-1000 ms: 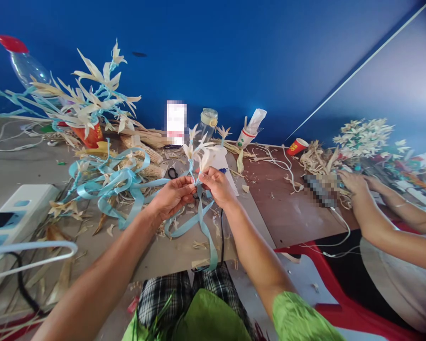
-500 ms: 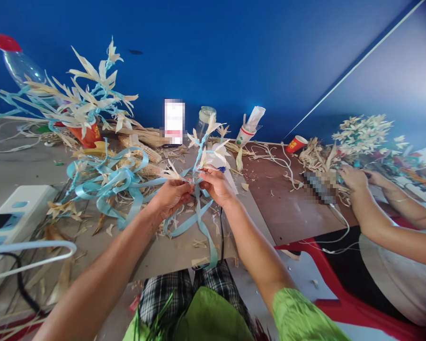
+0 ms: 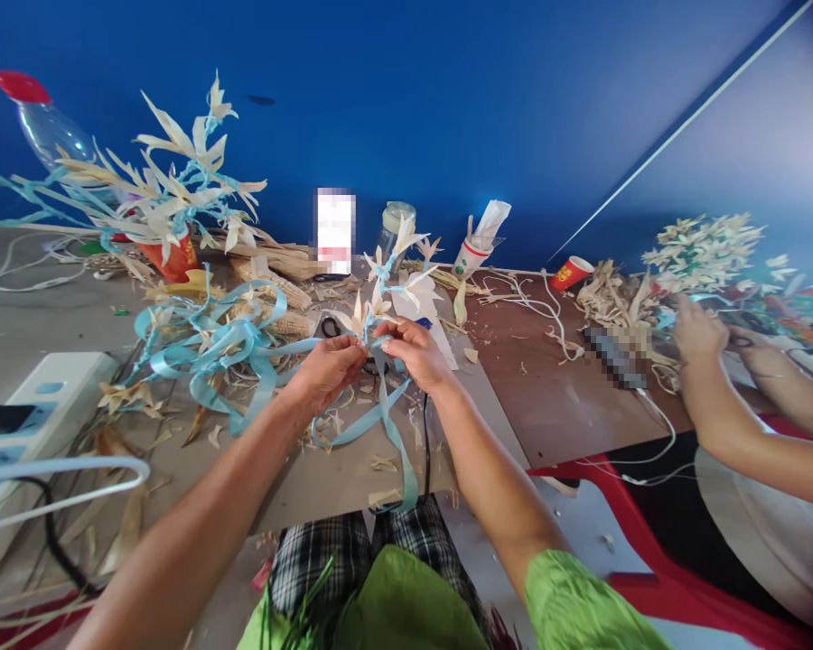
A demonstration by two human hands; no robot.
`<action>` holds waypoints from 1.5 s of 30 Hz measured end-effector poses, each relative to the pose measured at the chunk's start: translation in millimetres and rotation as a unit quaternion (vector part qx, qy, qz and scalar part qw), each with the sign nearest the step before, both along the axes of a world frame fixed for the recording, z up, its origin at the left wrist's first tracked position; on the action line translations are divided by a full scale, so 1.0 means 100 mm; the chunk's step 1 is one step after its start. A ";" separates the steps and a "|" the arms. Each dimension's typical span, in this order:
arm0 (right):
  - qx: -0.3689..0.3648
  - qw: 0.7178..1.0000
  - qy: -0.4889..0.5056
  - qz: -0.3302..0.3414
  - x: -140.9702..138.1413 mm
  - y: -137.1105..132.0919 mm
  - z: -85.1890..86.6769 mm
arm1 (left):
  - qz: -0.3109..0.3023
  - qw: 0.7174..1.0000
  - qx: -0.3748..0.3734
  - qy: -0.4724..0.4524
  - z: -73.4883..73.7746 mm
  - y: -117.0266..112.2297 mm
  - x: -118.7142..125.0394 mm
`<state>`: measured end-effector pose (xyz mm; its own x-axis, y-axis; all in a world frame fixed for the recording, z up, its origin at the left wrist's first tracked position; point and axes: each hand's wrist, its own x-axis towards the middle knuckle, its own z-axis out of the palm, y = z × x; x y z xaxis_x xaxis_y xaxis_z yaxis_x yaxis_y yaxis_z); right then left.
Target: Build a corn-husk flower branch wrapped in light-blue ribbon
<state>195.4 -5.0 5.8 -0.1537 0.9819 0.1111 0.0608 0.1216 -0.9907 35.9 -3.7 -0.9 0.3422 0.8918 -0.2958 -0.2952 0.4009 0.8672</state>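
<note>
In front of me is a flower sprig [image 3: 385, 271] of pale corn-husk petals, its stem wrapped in light blue ribbon. My left hand [image 3: 333, 368] pinches the sprig's stem low down, where a husk flower [image 3: 356, 316] branches off. Close beside it, my right hand [image 3: 413, 352] has thumb and fingers closed on the blue ribbon [image 3: 391, 433], whose loose end hangs over the table edge. More blue ribbon [image 3: 234, 348] lies looped left of my left hand, by corn cobs [image 3: 281, 284]. Black-handled scissors [image 3: 330, 327] are partly hidden behind my hands.
A red cup [image 3: 176, 260] with wrapped husk flowers stands back left, near a red-capped bottle [image 3: 54, 131]. A phone [image 3: 334, 230], a jar [image 3: 397, 221] and a white cup [image 3: 471, 259] line the wall. A power strip [image 3: 47, 397] is left. At right, a co-worker's hands [image 3: 701, 329] work near flowers.
The husk flower by my left fingers has swung from pointing left to standing more upright against the stem. Both hands stay closed near the same spot. The co-worker's hands shifted slightly right.
</note>
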 end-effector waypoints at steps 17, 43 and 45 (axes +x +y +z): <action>0.051 0.995 -0.008 -0.090 -0.17 -0.04 -0.03 | -0.013 0.997 -0.034 -0.073 0.07 -0.07 0.05; -0.124 0.954 0.268 0.044 -0.19 0.02 -0.12 | 0.080 0.987 0.014 -0.138 0.09 -0.03 -0.03; -0.153 0.960 0.226 0.064 -0.09 0.05 -0.11 | 0.062 0.990 0.008 -0.127 0.09 -0.02 -0.07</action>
